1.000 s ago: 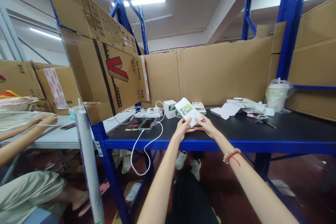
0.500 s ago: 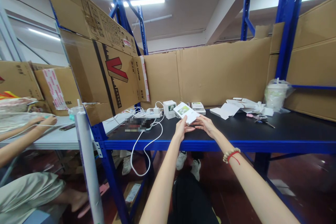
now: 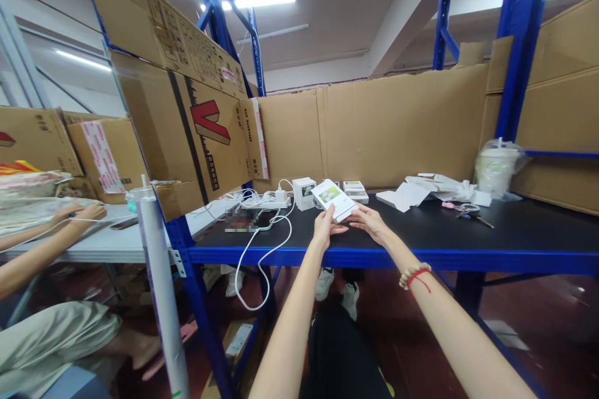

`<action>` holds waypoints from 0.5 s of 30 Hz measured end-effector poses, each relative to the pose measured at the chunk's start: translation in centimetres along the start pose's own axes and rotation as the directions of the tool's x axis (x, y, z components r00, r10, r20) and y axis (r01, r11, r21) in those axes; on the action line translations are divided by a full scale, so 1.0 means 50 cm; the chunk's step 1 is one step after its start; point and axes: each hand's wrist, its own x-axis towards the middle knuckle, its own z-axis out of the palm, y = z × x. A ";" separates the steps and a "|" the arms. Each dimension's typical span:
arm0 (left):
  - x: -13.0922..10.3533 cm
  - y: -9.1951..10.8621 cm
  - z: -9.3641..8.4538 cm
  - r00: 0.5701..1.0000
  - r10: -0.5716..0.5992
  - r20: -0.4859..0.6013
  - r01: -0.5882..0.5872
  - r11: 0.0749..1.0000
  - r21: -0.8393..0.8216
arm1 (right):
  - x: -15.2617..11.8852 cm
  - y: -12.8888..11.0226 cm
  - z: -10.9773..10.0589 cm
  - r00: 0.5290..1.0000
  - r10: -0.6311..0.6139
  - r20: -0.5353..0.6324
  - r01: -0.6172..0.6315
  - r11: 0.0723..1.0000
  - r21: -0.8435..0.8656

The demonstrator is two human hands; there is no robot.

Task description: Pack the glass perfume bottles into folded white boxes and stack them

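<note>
A flat white box (image 3: 335,198) with a green picture on its face is held tilted above the front of the black tabletop. My left hand (image 3: 324,228) grips its lower left side, thumb on the printed face. At the lower right end, the fingers of my right hand (image 3: 367,222) close on the same box; a line runs across the box near that end. Just behind stands a white cube-shaped box (image 3: 304,193) with a similar picture. Another small white box (image 3: 355,191) lies flat behind and to the right.
A power strip (image 3: 276,201) with tangled white cables sits left, one cable looping below the edge. Crumpled white paper (image 3: 406,195), keys (image 3: 468,209) and a bagged drink cup (image 3: 495,168) lie right. A cardboard wall (image 3: 402,124) closes the back. Another person's hands (image 3: 87,212) work at the left table.
The line across the flat box near my right fingers shows more plainly now. My hands have barely moved; the whole view has shifted slightly.
</note>
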 end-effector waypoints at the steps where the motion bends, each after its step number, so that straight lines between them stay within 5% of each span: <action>1: 0.000 0.000 0.000 1.000 0.000 0.000 0.000 1.000 0.001 | -0.002 -0.001 0.001 1.000 0.004 -0.002 -0.004 1.000 0.001; 15: 0.003 -0.004 -0.004 1.000 0.009 0.008 -0.009 1.000 0.005 | 0.022 0.019 -0.018 0.998 -0.063 0.022 0.064 0.996 -0.069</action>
